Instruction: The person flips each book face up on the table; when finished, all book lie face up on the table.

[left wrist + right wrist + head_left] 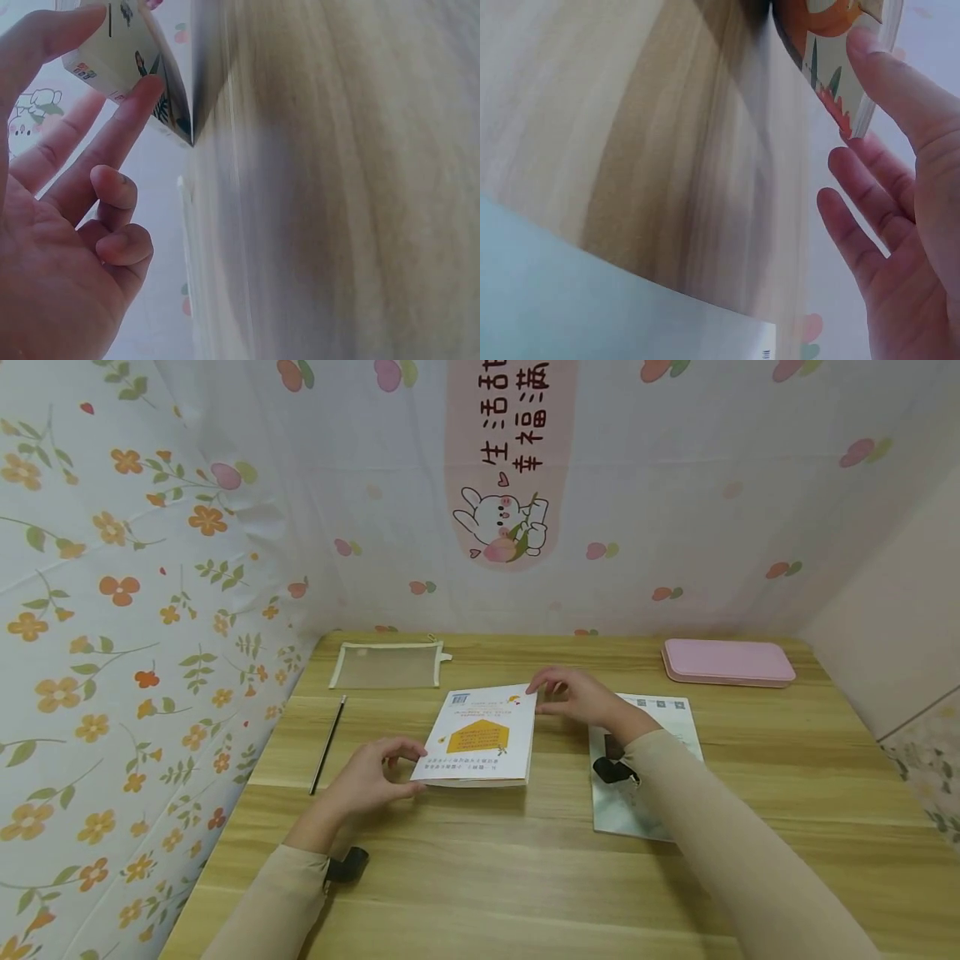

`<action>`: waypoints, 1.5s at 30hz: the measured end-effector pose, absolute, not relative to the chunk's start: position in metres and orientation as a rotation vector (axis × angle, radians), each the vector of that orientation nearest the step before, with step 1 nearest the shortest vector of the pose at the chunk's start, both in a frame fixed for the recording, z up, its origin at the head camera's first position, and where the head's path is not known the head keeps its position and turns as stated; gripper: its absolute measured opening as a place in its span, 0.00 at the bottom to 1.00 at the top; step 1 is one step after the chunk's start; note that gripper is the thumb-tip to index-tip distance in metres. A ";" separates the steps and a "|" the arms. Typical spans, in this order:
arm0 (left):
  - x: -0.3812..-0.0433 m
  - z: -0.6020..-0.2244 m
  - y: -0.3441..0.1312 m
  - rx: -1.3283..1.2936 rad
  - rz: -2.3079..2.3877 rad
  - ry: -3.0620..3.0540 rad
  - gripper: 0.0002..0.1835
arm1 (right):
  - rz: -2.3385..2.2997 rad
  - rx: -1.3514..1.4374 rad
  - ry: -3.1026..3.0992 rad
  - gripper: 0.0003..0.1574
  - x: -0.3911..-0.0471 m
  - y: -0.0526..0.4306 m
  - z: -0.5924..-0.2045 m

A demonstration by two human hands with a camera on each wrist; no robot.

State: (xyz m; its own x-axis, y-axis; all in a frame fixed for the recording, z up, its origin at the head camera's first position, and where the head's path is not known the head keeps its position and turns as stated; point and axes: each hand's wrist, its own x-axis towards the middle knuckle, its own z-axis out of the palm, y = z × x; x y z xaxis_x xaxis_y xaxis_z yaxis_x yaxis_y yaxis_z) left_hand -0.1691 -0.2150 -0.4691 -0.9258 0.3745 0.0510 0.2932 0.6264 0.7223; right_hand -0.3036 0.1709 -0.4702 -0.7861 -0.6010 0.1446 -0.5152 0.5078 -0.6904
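Note:
A white book [483,714] with a yellow house-shaped panel on its cover is held between both hands at the middle of the table. My left hand [375,774] pinches its near left corner. At the far right corner, my right hand [581,700] grips the edge with thumb and fingers. From the left wrist view, the underside of the book [124,52] shows coloured pictures, and one edge comes down close to the tabletop. Orange and green artwork shows on the book [825,67] in the right wrist view, beside the right thumb.
Under the right forearm lies a pale green book [622,810], partly covered by the sleeve. A pink pencil case [729,662] sits at the back right. Back left is a mesh zip pouch [386,667], with a dark pencil [328,743] nearer on the wooden table [480,877].

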 end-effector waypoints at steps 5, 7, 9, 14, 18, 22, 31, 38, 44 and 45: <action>-0.169 -0.468 -0.216 0.562 1.206 2.747 0.20 | -1.197 -0.986 2.633 0.17 -0.304 0.172 -0.462; -0.169 -0.467 -0.217 0.556 1.223 2.751 0.19 | -1.231 -0.990 2.620 0.16 -0.304 0.172 -0.459; -0.170 -0.466 -0.218 0.552 1.237 2.758 0.18 | -1.258 -0.991 2.616 0.15 -0.303 0.174 -0.456; -0.169 -0.461 -0.219 0.539 1.261 2.775 0.15 | -1.276 -0.997 2.666 0.13 -0.302 0.177 -0.451; -0.168 -0.459 -0.220 0.549 1.282 2.795 0.14 | -1.298 -1.039 2.701 0.12 -0.301 0.178 -0.446; -0.167 -0.457 -0.220 0.553 1.302 2.819 0.12 | -1.314 -1.062 2.717 0.11 -0.300 0.180 -0.440; -0.169 -0.455 -0.220 0.589 1.383 2.856 0.10 | -1.334 -1.038 2.748 0.09 -0.300 0.181 -0.429; -0.167 -0.450 -0.223 0.604 1.464 2.826 0.09 | -1.399 -0.988 2.723 0.07 -0.299 0.181 -0.424; -0.167 -0.447 -0.224 0.526 1.521 2.777 0.07 | -1.430 -0.926 2.716 0.06 -0.295 0.179 -0.415; -0.168 -0.447 -0.224 0.516 1.530 2.782 0.07 | -1.430 -0.923 2.718 0.06 -0.295 0.179 -0.414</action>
State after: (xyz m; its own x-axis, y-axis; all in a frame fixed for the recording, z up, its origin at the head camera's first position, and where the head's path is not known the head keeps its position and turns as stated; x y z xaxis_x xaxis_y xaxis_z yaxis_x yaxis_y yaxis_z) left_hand -0.1677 -0.2240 -0.4473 -0.9458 0.2417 0.2170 0.3127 0.4968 0.8096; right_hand -0.2948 0.1788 -0.4135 -0.8325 -0.4582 0.3114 -0.5162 0.4375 -0.7363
